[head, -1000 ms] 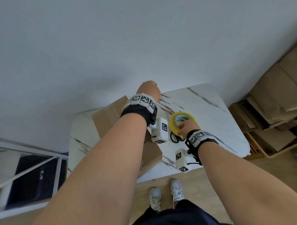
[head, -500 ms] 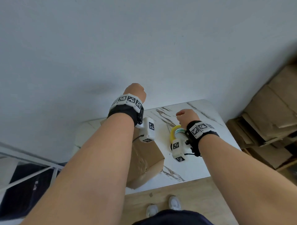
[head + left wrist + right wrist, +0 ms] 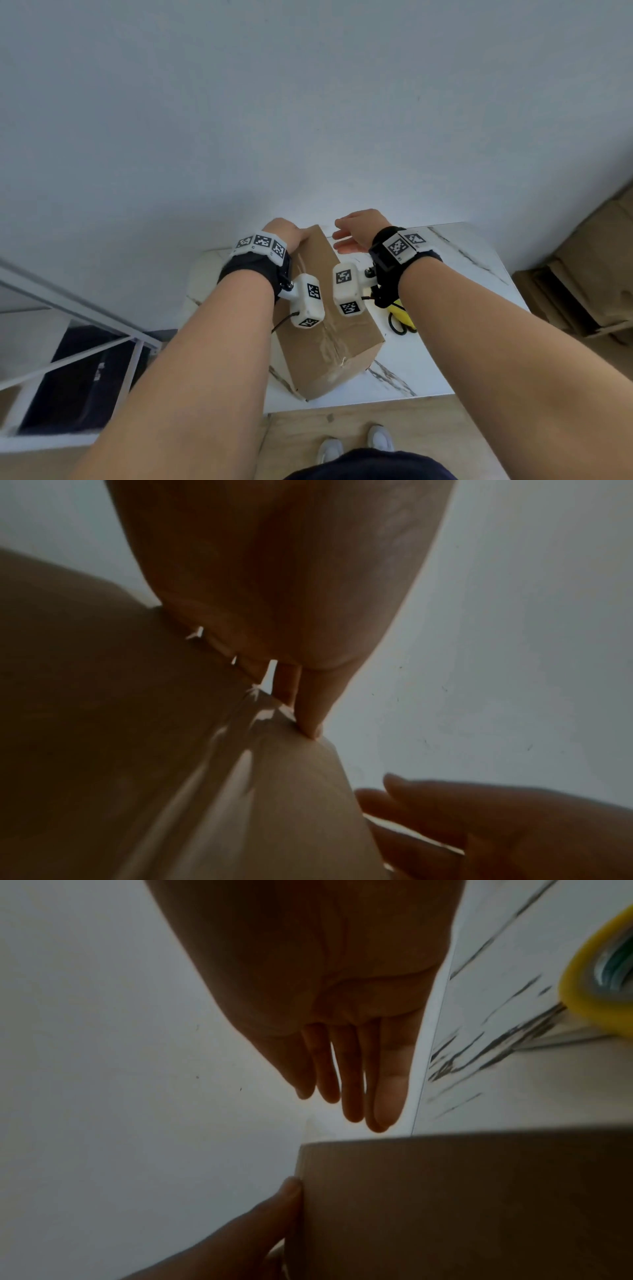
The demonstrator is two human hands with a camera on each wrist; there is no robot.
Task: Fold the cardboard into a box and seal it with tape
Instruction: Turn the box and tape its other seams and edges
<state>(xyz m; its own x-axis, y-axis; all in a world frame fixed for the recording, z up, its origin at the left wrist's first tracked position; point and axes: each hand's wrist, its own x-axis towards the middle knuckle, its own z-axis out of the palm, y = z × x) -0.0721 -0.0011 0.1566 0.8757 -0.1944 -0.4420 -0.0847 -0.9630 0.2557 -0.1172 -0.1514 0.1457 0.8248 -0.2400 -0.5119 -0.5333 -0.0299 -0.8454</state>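
The brown cardboard box (image 3: 329, 329), clear tape along its top seam, is sitting on the white marble-look table (image 3: 455, 342). Left hand (image 3: 284, 231) is gripping its far edge; right hand (image 3: 356, 229), fingers straight & empty, is reaching in beside it. Yellow tape roll (image 3: 596, 969), held 1 s ago, is now lying on the table. Likely step: pressing tape ends down; next needs firm smoothing.

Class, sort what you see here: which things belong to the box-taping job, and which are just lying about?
Belonging to the job:
- cardboard box, clear tape already along its top seam
- yellow tape roll
- left hand holding the box's far end
- right hand, open beside it

Just lying about:
- stacked cardboard on the floor
- white railing
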